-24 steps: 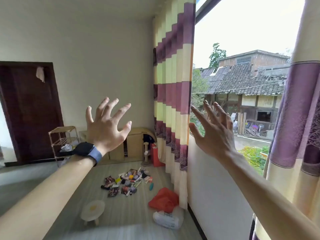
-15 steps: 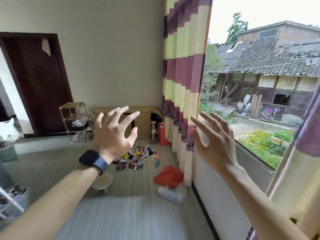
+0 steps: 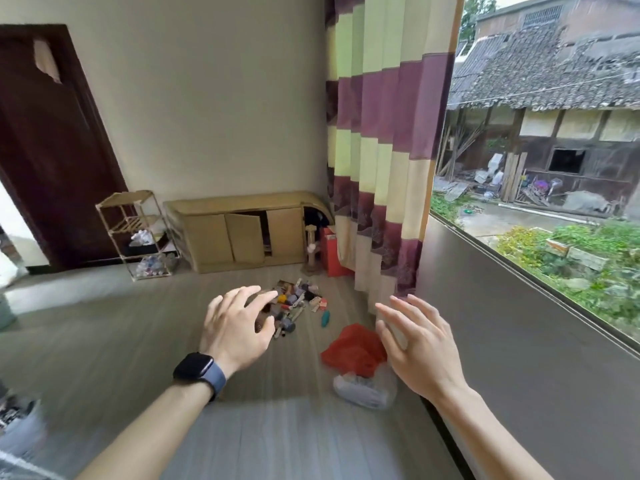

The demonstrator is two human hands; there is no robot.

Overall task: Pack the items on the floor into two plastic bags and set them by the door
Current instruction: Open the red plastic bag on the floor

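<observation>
Grey wood-grain floor [image 3: 104, 341] fills more of my view than a moment ago, with the dark brown door [image 3: 52, 150] far left. Two crumpled plastic bags lie by the striped curtain [image 3: 381, 133], a red bag [image 3: 353, 348] touching a translucent white bag [image 3: 363, 389], with the heap of small items [image 3: 298, 303] just beyond. My left hand [image 3: 235, 330] and right hand [image 3: 422, 348] have dropped lower, each grip spread wide, holding nothing.

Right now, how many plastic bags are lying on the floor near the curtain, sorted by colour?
Red plastic bag: 1
White plastic bag: 1
Total: 2
</observation>
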